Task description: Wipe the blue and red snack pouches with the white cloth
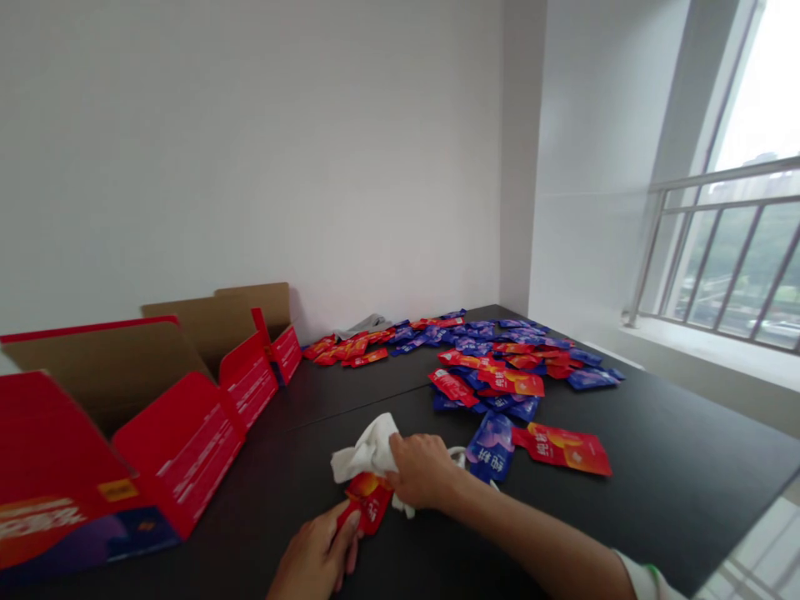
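Near the front of the dark table, my left hand (pixel 322 546) pinches the lower end of a red pouch (pixel 373 510) with orange print. My right hand (pixel 422 469) is closed on a white cloth (pixel 372 450), which lies over the pouch's upper end and partly hides it. Part of the cloth sticks out behind my right wrist. Just right of that wrist lie a blue pouch (pixel 491 448) and another red pouch (pixel 570 450), both flat on the table.
Open red cardboard boxes (pixel 206 446) stand in a row on the left. A heap of red and blue pouches (pixel 493 379) spreads across the back and right of the black table (pixel 350 400). Behind it, a grey cloth (pixel 368 325) lies by the wall. A railing (pixel 725 250) fronts the window.
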